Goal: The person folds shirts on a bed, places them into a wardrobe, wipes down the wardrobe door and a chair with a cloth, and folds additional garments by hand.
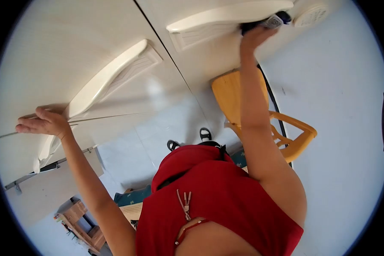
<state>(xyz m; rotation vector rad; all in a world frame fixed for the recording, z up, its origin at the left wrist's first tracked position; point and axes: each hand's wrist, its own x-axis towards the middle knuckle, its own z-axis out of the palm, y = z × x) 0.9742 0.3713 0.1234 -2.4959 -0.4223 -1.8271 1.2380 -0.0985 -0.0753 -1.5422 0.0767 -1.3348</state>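
My left hand [45,122] is open, its fingers stretched out against the cream cabinet front beside the lower end of a long curved handle [111,77]. My right hand [257,37] is raised high and somewhat blurred. Its fingers are closed on a dark bunched cloth [252,28] with a grey patterned patch. The cloth is pressed against the cabinet front, by the right end of the second curved handle [217,16]. Part of the cloth is hidden behind my fingers.
A round cream disc [311,16] sits right of the second handle. A yellow wooden chair [228,96] stands below my right arm, beside the pale wall [337,106]. At lower left is a small wooden shelf [74,213]. My sandalled feet [205,134] are on the tiled floor [136,145].
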